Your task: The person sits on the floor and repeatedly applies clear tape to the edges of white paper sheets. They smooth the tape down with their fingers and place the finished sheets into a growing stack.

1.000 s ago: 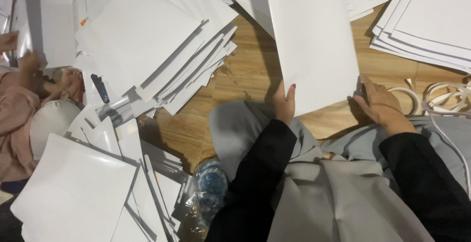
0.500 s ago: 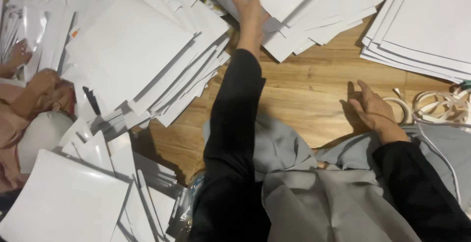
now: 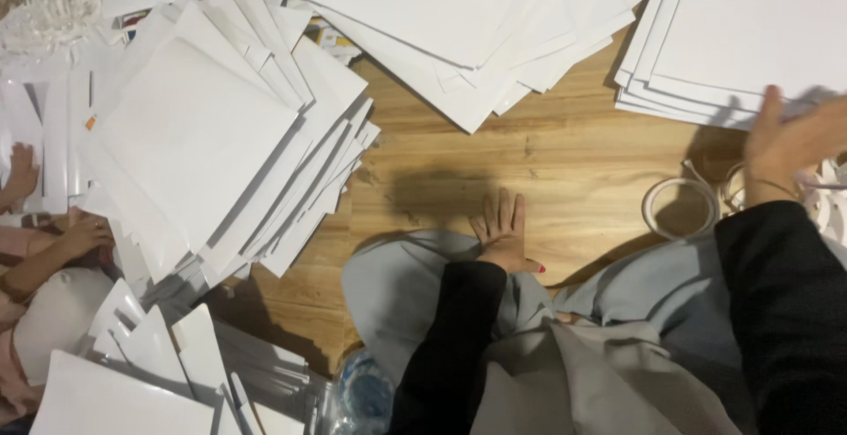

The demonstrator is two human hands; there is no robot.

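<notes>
- My right hand (image 3: pixel 794 139) reaches up to the stack of white sheets (image 3: pixel 732 38) at the far right, fingers spread wide and blurred over its near edge, holding nothing that I can see.
- My left hand (image 3: pixel 505 232) lies flat and open on the wooden floor (image 3: pixel 565 153), empty.
- I'd say pinch only the top sheet's corner, so the pile stays square.
- Paper-tape rolls (image 3: pixel 679 206) sit just below that stack; keep my sleeve off them.

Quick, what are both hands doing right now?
Left hand: open, flat on the wooden floor, holding nothing.
Right hand: open, blurred, on the white sheet stack.
</notes>
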